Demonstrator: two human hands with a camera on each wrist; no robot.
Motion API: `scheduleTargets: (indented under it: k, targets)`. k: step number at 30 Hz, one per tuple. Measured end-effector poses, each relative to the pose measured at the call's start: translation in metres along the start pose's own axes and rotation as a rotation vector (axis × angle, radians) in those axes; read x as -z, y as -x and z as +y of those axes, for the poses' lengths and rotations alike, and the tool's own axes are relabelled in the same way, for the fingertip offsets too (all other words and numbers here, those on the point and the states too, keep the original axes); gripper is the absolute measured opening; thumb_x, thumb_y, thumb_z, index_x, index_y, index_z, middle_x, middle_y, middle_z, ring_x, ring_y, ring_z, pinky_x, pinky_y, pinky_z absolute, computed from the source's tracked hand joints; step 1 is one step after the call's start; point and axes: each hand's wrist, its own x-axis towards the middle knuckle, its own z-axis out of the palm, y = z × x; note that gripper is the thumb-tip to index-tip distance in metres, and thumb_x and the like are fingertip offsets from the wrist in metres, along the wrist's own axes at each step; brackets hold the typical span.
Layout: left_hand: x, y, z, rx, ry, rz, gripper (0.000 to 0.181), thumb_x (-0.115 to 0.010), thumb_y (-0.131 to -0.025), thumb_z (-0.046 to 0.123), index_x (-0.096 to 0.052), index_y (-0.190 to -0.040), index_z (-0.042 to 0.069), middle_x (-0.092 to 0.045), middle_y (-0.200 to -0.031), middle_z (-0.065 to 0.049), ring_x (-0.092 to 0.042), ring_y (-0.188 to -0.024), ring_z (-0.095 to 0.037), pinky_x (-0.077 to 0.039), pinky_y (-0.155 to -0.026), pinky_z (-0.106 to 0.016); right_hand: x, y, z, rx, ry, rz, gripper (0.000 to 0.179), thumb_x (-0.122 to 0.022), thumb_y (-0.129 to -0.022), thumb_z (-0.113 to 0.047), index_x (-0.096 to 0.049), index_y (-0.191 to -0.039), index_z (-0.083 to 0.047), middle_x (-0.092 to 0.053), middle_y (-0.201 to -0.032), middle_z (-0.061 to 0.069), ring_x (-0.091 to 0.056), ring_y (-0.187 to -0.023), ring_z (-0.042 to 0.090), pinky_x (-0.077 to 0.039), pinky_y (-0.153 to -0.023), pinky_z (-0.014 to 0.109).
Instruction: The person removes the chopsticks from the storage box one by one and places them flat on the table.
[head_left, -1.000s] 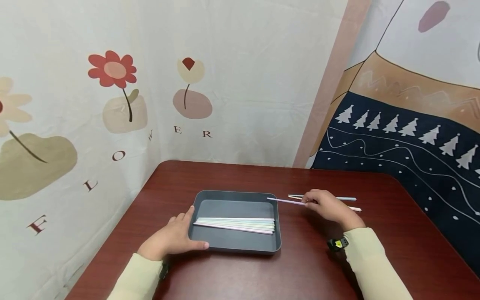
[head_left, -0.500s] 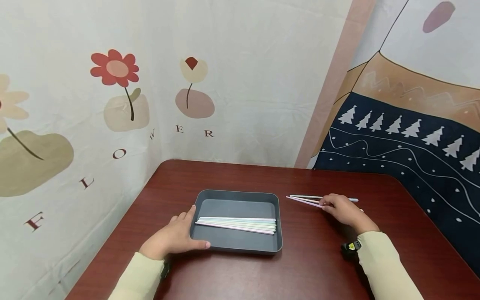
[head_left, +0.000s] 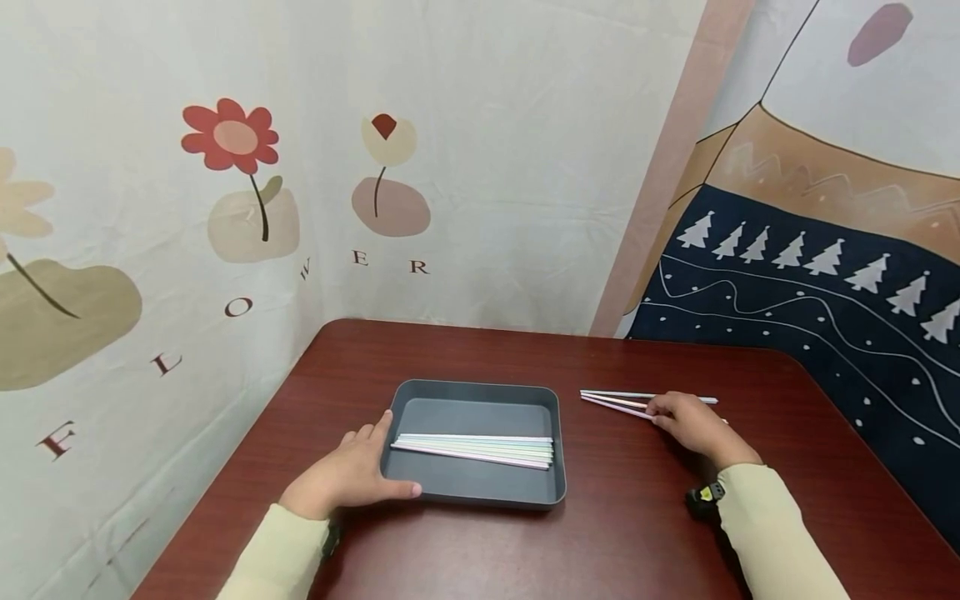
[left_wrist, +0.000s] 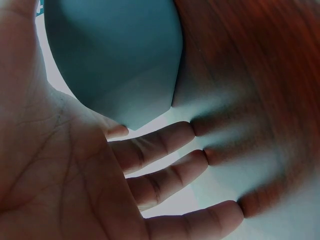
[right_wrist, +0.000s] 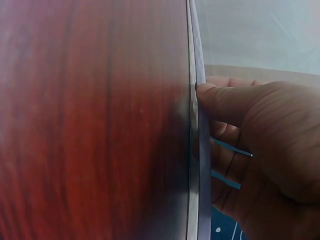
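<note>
A dark grey tray stands on the table with several thin pastel sticks lying lengthwise in it. At its near left corner rests my left hand, thumb along the front side and fingers along the left side. The left wrist view shows these fingers fairly straight, their tips on the table beside the tray. To the right of the tray, my right hand pinches a lilac stick. A whitish stick lies close against this lilac stick in the right wrist view. A bluish stick lies just behind.
The reddish-brown wooden table has rounded far corners. Behind it hangs a pale cloth with flowers and letters. A dark blue panel with white trees is at the right.
My right hand has moved right, away from the tray's far right corner, bringing the lilac stick down beside the other sticks on the table. My left hand and the tray stay in place.
</note>
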Motion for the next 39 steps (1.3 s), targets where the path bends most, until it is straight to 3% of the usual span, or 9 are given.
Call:
scheduleTargets:
  k: [7, 14, 21, 39]
  targets:
    - [-0.0002, -0.0004, 0.0009, 0.008, -0.009, 0.008, 0.135, -0.078, -0.064, 0.073, -0.019, -0.154, -0.008, -0.044, -0.142, -0.028, -0.044, -0.123, -0.046, -0.045, -0.094, -0.057, -0.0022, -0.0017, 0.0034, -0.005, 0.011, -0.017, 0.012, -0.067, -0.090, 0.001, -0.070, -0.091, -0.010, -0.059, -0.080, -0.003, -0.051, -0.073, 0.015, -0.046, -0.071, 0.041]
    - [-0.0005, -0.0004, 0.0003, 0.003, -0.004, 0.002, 0.135, -0.078, -0.064, 0.073, -0.018, -0.154, -0.008, -0.043, -0.143, -0.029, -0.042, -0.125, -0.049, -0.043, -0.096, -0.059, -0.0038, -0.0037, 0.0041, -0.002, 0.008, -0.016, 0.010, -0.067, -0.090, 0.001, -0.070, -0.091, -0.009, -0.057, -0.077, -0.005, -0.050, -0.070, 0.014, -0.046, -0.069, 0.039]
    - [0.0002, 0.0005, -0.0005, 0.000, 0.011, -0.005, 0.135, -0.077, -0.064, 0.074, -0.018, -0.154, -0.008, -0.040, -0.144, -0.031, -0.037, -0.129, -0.056, -0.039, -0.099, -0.061, -0.0037, -0.0051, 0.0031, 0.007, 0.009, -0.010, 0.011, -0.067, -0.089, 0.002, -0.070, -0.091, -0.009, -0.057, -0.078, -0.004, -0.050, -0.071, 0.014, -0.046, -0.068, 0.039]
    - [0.0002, -0.0001, -0.0008, 0.005, 0.017, -0.003, 0.135, -0.078, -0.064, 0.073, -0.019, -0.154, -0.008, -0.040, -0.145, -0.031, -0.038, -0.129, -0.055, -0.039, -0.100, -0.061, 0.0026, -0.0067, -0.0054, 0.004, 0.044, 0.015, 0.010, -0.071, -0.086, 0.000, -0.071, -0.091, -0.009, -0.061, -0.083, -0.001, -0.053, -0.075, 0.017, -0.049, -0.072, 0.043]
